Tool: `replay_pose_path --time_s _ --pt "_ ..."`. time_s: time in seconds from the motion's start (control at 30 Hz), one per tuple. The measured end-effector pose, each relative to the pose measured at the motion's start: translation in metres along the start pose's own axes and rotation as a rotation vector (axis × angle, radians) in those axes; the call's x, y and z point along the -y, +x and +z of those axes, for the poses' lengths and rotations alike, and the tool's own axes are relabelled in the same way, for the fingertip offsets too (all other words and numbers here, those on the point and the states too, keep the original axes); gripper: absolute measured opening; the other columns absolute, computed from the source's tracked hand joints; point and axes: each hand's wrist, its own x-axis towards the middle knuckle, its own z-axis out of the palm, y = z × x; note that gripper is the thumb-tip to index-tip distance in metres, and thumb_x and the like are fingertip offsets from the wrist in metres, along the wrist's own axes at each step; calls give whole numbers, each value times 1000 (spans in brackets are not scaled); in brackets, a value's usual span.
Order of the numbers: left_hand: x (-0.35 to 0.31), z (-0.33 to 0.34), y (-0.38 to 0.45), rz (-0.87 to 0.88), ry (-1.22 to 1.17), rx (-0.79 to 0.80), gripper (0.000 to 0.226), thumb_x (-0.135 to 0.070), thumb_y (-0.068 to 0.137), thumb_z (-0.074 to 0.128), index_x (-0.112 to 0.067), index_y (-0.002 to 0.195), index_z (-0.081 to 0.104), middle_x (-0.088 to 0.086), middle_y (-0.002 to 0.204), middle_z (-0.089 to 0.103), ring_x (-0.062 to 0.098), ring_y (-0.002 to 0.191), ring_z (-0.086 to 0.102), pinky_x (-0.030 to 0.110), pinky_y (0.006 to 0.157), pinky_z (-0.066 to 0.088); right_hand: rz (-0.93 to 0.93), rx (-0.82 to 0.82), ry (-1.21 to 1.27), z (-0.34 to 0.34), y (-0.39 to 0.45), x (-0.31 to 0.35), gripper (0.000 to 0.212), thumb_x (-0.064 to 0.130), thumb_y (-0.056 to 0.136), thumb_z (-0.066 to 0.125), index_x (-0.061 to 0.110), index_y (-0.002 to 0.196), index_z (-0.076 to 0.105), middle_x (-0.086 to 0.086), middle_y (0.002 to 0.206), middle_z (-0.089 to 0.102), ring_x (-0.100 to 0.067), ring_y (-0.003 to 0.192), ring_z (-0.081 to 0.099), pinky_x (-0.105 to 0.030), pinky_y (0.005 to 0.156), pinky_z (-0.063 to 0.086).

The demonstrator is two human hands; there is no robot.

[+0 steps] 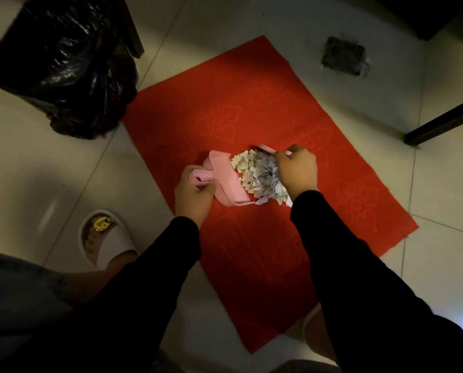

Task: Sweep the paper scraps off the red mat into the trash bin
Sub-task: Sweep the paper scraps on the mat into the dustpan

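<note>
A red mat (251, 111) lies on the tiled floor. In its middle a pile of pale paper scraps (254, 173) sits against the mouth of a small pink dustpan (226, 181). My left hand (194, 196) grips the dustpan's handle from the left. My right hand (296, 168) holds a small pink brush (268, 149) at the right side of the pile; its bristles are mostly hidden behind the scraps and my hand. The trash bin (60, 63), lined with a black plastic bag, stands at the upper left, just off the mat's corner.
A foot in a white slipper (105, 238) stands left of the mat, another slipper (309, 327) at the mat's near edge. A floor drain (343, 56) lies beyond the mat. Dark furniture legs (440, 122) stand at the right and top.
</note>
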Motion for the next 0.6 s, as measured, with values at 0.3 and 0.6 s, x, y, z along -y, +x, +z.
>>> replay_pose_path --time_s 0.3,0.6 --pt "-3 1 -2 10 9 -13 23 -2 78 66 -11 97 56 -8 85 58 8 76 55 1 58 38 -69 2 -19 4 -21 6 21 23 83 53 3 75 57 -10 69 59 -29 66 54 -29 54 36" --pt "-4 2 -3 14 15 -35 24 -2 78 65 -9 99 56 -6 87 59 9 78 55 3 58 37 -183 -94 0 -13 -27 11 27 33 76 50 8 79 61 -12 68 64 -32 61 60 -40 55 49"
